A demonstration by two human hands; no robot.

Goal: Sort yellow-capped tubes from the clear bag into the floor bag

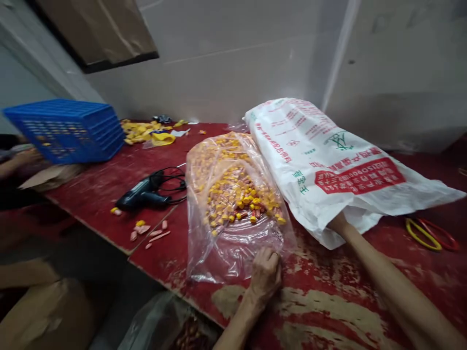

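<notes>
A clear plastic bag (233, 253) lies on the worn red table, with many small yellow-and-red pieces (242, 192) showing inside it. My left hand (267, 272) is closed at the lower right edge of this bag, its fingers curled on the plastic. To the right rests a large white sack (292, 146) printed in red and green, its mouth facing me. My right hand (338, 224) reaches into that mouth, so its fingers are hidden. Both the sack and the plastic bag lie side by side, touching.
Left of the bag lies a dark heat gun (144, 192) with its cord. Scattered pink pieces (142, 229) lie near the table edge. A blue basket (87, 131) tilts at far left, near another person's hand (27, 158). Scissors (425, 234) sit at right.
</notes>
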